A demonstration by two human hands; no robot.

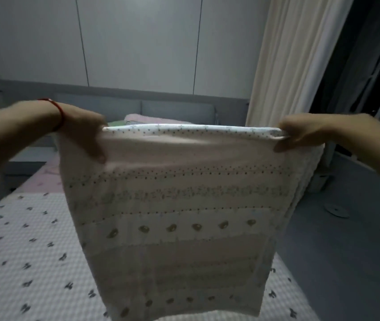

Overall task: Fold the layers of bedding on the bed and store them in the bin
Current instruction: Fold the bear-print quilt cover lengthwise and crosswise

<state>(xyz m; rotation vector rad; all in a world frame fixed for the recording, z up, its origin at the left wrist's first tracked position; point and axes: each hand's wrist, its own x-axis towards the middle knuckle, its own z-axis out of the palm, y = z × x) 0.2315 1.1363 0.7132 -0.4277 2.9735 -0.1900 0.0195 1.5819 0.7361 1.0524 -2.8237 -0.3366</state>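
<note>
Above the bed [22, 251], between my two hands, hangs the patterned quilt [172, 216], already doubled over so that the fold runs along the top edge and the rest drops freely toward the mattress. My left hand [84, 135] pinches the left top corner, thumb in front and the other fingers behind the cloth; my right hand [300, 135] grips the right top corner in the same way. I judge the risk is in the layers: if one pinch catches only the front layer, the back one can slip down and the fold will come out crooked. The lower edge hangs close over the dotted sheet [33, 228] and may drag or crease when I lower it. I cannot see the bin, so carrying the bundle there blindly could loosen it. Behind are the grey headboard [177, 110] and a curtain [288, 66] at the right, well apart
</note>
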